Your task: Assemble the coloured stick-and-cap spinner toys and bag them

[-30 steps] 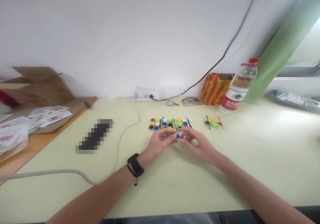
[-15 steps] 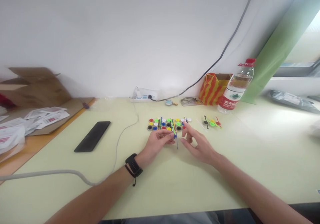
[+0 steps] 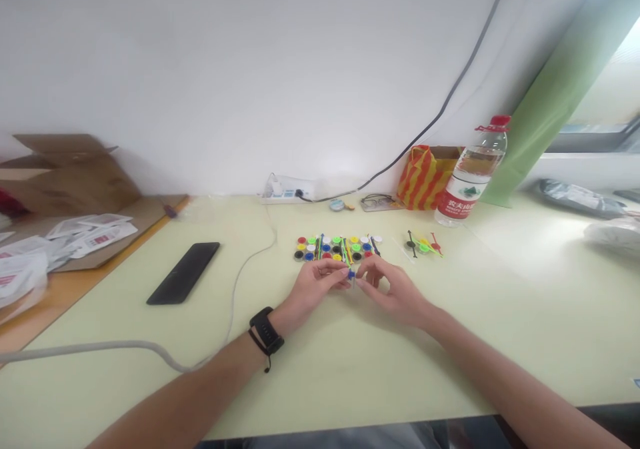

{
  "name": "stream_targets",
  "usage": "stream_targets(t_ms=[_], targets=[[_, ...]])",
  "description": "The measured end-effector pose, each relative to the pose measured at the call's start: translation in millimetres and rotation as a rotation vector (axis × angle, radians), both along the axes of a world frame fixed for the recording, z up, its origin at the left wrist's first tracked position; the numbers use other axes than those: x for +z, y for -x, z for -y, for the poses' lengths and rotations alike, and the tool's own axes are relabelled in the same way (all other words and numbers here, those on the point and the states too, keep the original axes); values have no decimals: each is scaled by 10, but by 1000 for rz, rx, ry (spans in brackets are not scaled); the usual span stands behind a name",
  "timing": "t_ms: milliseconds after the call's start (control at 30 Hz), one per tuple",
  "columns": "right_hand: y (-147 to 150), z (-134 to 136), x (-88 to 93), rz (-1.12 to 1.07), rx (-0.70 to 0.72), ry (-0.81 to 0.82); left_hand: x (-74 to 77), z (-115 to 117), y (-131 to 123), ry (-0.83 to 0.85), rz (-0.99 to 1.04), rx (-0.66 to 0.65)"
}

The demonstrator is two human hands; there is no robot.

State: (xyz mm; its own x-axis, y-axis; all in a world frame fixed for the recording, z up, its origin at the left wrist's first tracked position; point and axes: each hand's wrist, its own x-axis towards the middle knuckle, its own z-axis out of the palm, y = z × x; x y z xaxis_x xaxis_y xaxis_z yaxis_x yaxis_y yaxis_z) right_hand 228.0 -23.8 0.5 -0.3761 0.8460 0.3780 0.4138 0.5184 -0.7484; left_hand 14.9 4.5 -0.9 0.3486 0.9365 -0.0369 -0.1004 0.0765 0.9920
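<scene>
My left hand (image 3: 325,277) pinches a small blue plastic piece (image 3: 351,274) between thumb and fingertips, just above the table. A thin stick (image 3: 355,283) points down from it. My right hand (image 3: 387,283) is closed in at the right side of the piece, thumb and index finger at its edge; their exact contact is too small to make out. Right behind the hands lie rows of small round discs (image 3: 355,249) in several colours, with bundles of thin plastic sticks (image 3: 319,247) between them. Some lower discs are partly hidden by my fingers.
To the right lie a few discs with sticks (image 3: 424,245). A black phone (image 3: 184,273) and a grey cable (image 3: 235,295) are at left. Behind stand a power strip (image 3: 287,190), a striped bag (image 3: 425,179) and a water bottle (image 3: 470,182). A cardboard box (image 3: 75,175) sits far left.
My right hand has come down and left to the blue piece, its index finger now curled in. The stick below the piece looks shorter and paler. My left hand has barely moved.
</scene>
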Motion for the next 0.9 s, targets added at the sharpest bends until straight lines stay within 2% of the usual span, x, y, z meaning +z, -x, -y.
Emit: stream_targets(t_ms=[267,467,600,667,900], targets=[[-14,-18,-48,-22,24,35,8,1,-5,4,50,5],[-43,-38,-72,-108,-60,39,16,7,-14,4,44,14],[-67,-42,-1,-91,18,185,1,8,-14,5,24,33],[-67,-44,39,-81,13,223,-3,6,-13,3,19,36],[7,-45,39,-194,5,161,-15,3,-11,-22,35,5]])
